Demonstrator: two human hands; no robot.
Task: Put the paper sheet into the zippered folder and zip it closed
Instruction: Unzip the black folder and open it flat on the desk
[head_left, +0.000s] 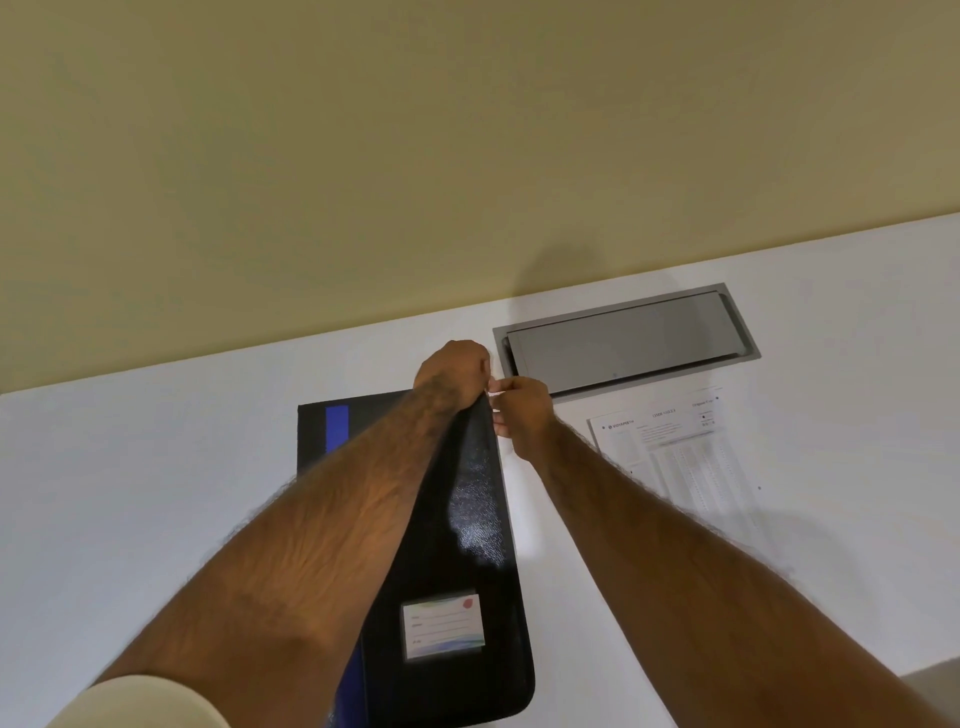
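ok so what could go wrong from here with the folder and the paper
1. The left hand grips the folder's far corner and the right hand pinches its edge there, perhaps the zipper pull; too small to tell. A snag at that corner could make a tug drag the folder.
2. The paper sheet lies loose on the table by the right forearm; that arm might brush and crease it.

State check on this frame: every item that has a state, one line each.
zippered folder: lies on the table, far right corner in both hands; cannot tell if the zip is open or closed.
paper sheet: flat on the table right of the folder, not yet inside.
left hand: grips the folder's far right corner.
right hand: pinches at that same corner; zip pull not discernible.
desk hatch: lid shut.
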